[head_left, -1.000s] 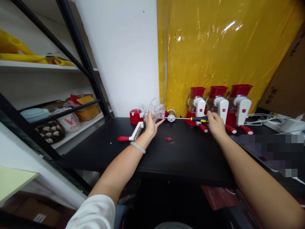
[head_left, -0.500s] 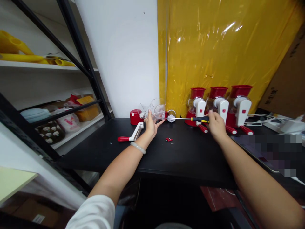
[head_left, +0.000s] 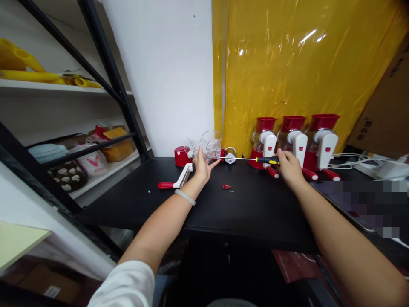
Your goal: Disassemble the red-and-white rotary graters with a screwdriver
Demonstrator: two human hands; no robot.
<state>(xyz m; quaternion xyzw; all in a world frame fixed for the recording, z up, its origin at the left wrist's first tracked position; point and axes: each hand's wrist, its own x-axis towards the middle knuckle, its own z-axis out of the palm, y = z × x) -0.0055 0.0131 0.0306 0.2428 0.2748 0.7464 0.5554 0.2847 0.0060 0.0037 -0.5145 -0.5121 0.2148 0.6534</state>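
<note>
Screwdriver (head_left: 267,160) lies level in the right hand (head_left: 290,168), fingers curled round the black-and-yellow handle, its shaft running left to the near right end of the clear housing (head_left: 212,150). Whether the tip sits in a screw there is too small to tell. The left hand (head_left: 201,169) supports the clear housing from below, above the black table (head_left: 255,215) — thumb raised against it, other fingers partly spread, one pointing right beside the shaft.

Left of the housing is a red base (head_left: 181,157); on its near left side rests a white crank (head_left: 183,176) with a red handle. A small red part (head_left: 227,186) and a thin pin (head_left: 231,192) lie nearer the wearer than the housing, slightly right. Just right of it is a round white piece (head_left: 230,159); farther right, three red-and-white machines (head_left: 299,147) stand upright in a row.
</note>
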